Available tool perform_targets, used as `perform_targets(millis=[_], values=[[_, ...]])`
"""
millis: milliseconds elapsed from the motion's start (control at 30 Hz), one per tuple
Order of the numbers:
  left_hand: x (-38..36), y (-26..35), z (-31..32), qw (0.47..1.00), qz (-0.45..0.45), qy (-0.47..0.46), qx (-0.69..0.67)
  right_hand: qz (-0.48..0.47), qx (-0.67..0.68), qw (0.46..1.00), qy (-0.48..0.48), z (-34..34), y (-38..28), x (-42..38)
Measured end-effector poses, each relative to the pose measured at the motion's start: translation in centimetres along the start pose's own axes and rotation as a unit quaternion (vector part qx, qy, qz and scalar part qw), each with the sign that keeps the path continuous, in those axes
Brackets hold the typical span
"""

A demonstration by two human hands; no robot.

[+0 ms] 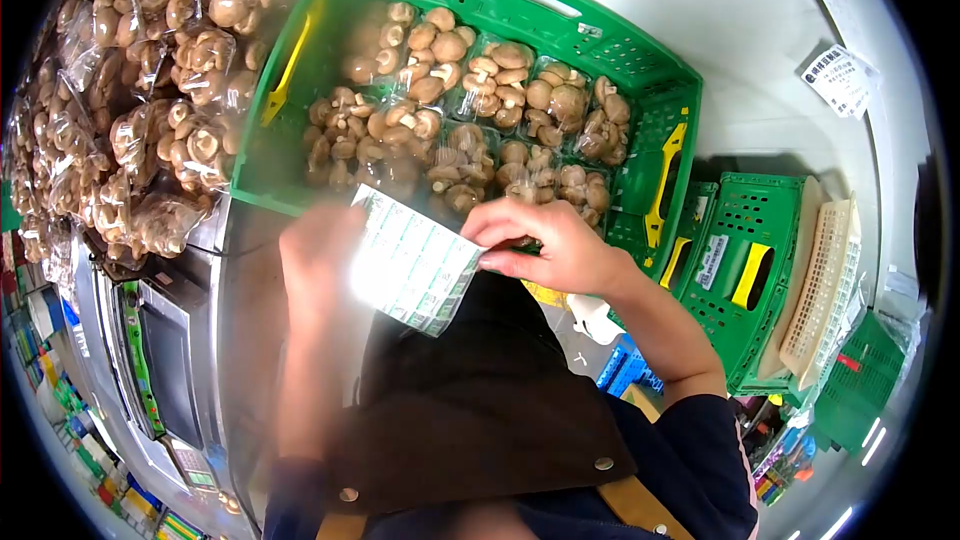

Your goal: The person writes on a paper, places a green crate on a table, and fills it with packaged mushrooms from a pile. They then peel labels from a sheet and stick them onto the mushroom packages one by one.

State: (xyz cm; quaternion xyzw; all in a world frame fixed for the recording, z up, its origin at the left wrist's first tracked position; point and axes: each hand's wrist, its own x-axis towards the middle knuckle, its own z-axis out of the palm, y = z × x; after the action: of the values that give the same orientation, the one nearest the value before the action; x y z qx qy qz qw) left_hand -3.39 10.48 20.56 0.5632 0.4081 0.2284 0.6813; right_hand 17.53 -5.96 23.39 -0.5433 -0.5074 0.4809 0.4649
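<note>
A white sheet of small green-printed labels (412, 265) is in front of my apron, with a bright glare on its left part. My right hand (545, 245) pinches its right corner between thumb and fingers. At the sheet's left edge is my left hand (322, 255), so blurred that its fingers and any grip do not show clearly. Just beyond both hands stands a green crate (640, 60) with yellow handles. Inside it, clear-wrapped packs of brown mushrooms (495, 85) lie in two rows.
Bagged mushrooms (200, 60) are piled high on the left. Below them is a metal machine with a dark panel (170, 360). More green crates (760, 280) and a cream basket (825, 280) stand at right. A printed paper (840, 80) hangs on the white wall.
</note>
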Motion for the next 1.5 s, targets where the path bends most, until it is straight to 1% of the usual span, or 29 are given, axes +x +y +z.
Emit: perform_targets(millis=[33, 133, 200, 233, 267, 300, 367, 433, 467, 500, 567, 600, 633, 667, 700, 733, 767, 833, 867, 967, 1100, 1200, 1300, 1400, 1500], values=[[0.4, -0.3, -0.1, 1.000, 0.006, -0.012, 0.021, -0.048, -0.086, 0.995, -0.008, -0.4, -0.3, 0.3], [-0.4, 1.2, 2.0, 1.000, -0.015, -0.002, 0.011, -0.109, -0.103, 0.988, -0.030, -1.6, 0.3, 0.5], [-0.7, 1.1, 2.8, 0.999, -0.006, 0.023, 0.036, -0.160, -0.117, 0.979, -0.037, -2.4, 0.9, 0.4], [-0.9, 1.5, 3.6, 0.998, -0.005, 0.040, 0.042, -0.166, -0.113, 0.979, -0.037, -2.8, 1.3, 0.1], [-0.9, 0.9, 4.0, 0.995, 0.009, 0.062, 0.071, -0.172, -0.101, 0.979, -0.030, -3.2, 1.8, -0.1], [-1.0, 0.2, 4.1, 0.995, 0.007, 0.074, 0.071, -0.176, -0.090, 0.980, -0.023, -3.5, 2.1, -0.3], [-1.1, -0.7, 4.3, 0.994, 0.004, 0.075, 0.078, -0.152, -0.046, 0.987, -0.006, -3.8, 2.7, -0.7], [-1.2, -1.6, 4.7, 0.991, 0.014, 0.097, 0.086, -0.119, -0.004, 0.993, 0.013, -3.8, 3.2, -1.0], [-1.2, -2.0, 4.9, 0.987, 0.023, 0.122, 0.098, -0.132, 0.025, 0.991, 0.025, -3.8, 3.6, -0.9], [-1.3, -2.3, 5.0, 0.982, 0.032, 0.147, 0.112, -0.161, 0.022, 0.986, 0.050, -4.3, 3.6, -0.7], [-1.6, -2.1, 5.0, 0.964, 0.029, 0.208, 0.166, -0.113, 0.033, 0.987, 0.106, -7.2, 2.9, -0.6], [-1.7, -1.7, 5.3, 0.967, 0.028, 0.221, 0.124, -0.012, 0.113, 0.980, 0.163, -9.8, 3.2, -0.7], [-2.0, -1.5, 5.6, 0.969, 0.026, 0.233, 0.082, 0.089, 0.190, 0.953, 0.218, -13.2, 3.8, -0.6], [-2.1, -1.7, 5.1, 0.975, 0.035, 0.210, 0.060, 0.120, 0.087, 0.957, 0.250, -16.9, 5.9, -0.4], [-2.1, -1.7, 5.1, 0.976, 0.037, 0.207, 0.052, 0.148, -0.018, 0.949, 0.279, -20.7, 8.9, -0.5], [-1.8, -1.7, 5.1, 0.978, 0.037, 0.201, 0.043, 0.148, -0.192, 0.934, 0.261, -24.3, 12.3, -1.5], [-1.6, -1.6, 5.2, 0.979, 0.036, 0.196, 0.032, 0.143, -0.360, 0.892, 0.232, -26.9, 15.2, -2.7], [-1.3, -0.9, 5.3, 0.982, 0.036, 0.182, 0.030, 0.234, -0.432, 0.854, 0.174, -27.8, 15.6, -2.5], [-1.3, -0.6, 5.4, 0.983, 0.034, 0.175, 0.030, 0.286, -0.459, 0.829, 0.143, -28.0, 15.9, -2.5], [-0.9, 0.0, 6.0, 0.982, 0.042, 0.182, 0.031, 0.323, -0.469, 0.809, 0.142, -28.1, 16.1, -1.3], [-0.6, 0.4, 5.4, 0.986, 0.032, 0.160, 0.040, 0.337, -0.441, 0.823, 0.118, -29.2, 18.4, -1.9], [-0.4, 0.5, 5.2, 0.987, 0.027, 0.154, 0.044, 0.318, -0.459, 0.821, 0.124, -29.1, 20.3, -2.0], [-0.3, 0.2, 5.1, 0.987, 0.031, 0.151, 0.044, 0.333, -0.491, 0.792, 0.146, -28.2, 20.5, -2.0], [-0.6, 0.2, 4.6, 0.987, 0.035, 0.154, 0.035, 0.349, -0.623, 0.692, 0.104, -27.0, 18.0, -1.6], [-0.8, 0.2, 4.2, 0.984, 0.038, 0.169, 0.035, 0.316, -0.616, 0.713, 0.113, -26.1, 18.3, -2.1]])
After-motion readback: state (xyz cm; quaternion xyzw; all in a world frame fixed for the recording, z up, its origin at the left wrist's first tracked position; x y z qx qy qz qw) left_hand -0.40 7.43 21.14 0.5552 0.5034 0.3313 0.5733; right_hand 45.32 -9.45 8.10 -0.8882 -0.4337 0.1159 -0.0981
